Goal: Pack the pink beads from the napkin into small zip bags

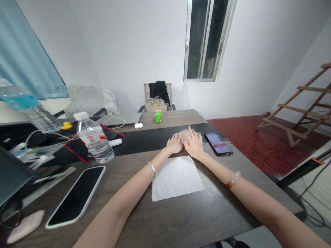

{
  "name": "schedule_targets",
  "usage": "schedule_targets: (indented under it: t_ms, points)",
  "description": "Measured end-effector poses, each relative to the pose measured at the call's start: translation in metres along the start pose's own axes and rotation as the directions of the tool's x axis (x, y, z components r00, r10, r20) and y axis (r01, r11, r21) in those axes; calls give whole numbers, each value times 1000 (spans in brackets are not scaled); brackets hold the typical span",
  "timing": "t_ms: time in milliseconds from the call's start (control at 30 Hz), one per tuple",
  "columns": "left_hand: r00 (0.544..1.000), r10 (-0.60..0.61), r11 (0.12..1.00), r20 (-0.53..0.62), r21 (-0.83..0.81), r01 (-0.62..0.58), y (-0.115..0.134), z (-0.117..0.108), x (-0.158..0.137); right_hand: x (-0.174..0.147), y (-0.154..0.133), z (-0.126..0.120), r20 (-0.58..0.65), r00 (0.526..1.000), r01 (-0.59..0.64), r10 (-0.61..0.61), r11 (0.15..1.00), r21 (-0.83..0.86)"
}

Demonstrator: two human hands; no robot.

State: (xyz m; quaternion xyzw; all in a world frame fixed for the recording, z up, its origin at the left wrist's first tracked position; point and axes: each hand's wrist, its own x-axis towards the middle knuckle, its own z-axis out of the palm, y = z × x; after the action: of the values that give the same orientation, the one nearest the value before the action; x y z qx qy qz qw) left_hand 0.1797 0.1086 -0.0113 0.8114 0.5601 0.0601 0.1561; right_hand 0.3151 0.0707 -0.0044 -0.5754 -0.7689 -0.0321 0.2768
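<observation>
My left hand (174, 143) lies palm down on the desk, its fingers stretched forward against a crinkled, see-through plastic packet (185, 132). Beside it, my right hand (193, 143) rests on the same packet with its fingers spread. The two hands nearly meet at the thumbs and partly hide the packet, so its contents cannot be made out. Between my forearms, a white tissue (177, 181) is spread flat on the wood. A dark phone (218, 143) with a lit screen lies to the right of my right hand.
On the left are a white-cased phone (77, 196), a water bottle (94, 137), another bottle (31, 106), a white mouse (26, 227) and cables. Further back are a laptop (120, 119), a white earphone case (138, 126) and a green block (158, 116). The desk's right edge is near.
</observation>
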Motion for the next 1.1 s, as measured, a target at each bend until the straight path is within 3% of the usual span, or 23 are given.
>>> schedule_targets:
  t_ms: [267, 500, 633, 767, 967, 1100]
  points:
    - [998, 43, 999, 40, -23, -43, 55, 13, 13, 5, 24, 1, -75, 957, -279, 279, 960, 0]
    - [991, 131, 984, -40, -119, -135, 50, 4, 12, 7, 34, 3, -99, 954, -283, 284, 959, 28]
    - [959, 204, 953, -196, -182, -240, 40, -9, 2, 8, 35, 5, -145, 959, -234, 245, 968, 87]
    - [937, 200, 932, -286, -240, -272, 35, -14, -7, 9, 32, 6, -213, 962, -137, 171, 976, 167]
    - [881, 38, 896, -471, -374, -239, 26, -18, -14, 5, 22, -2, -335, 940, 42, 56, 960, 276]
    - [833, -77, 847, -548, -476, -236, 10, -23, -31, -5, 8, -7, -337, 942, 164, -2, 877, 452]
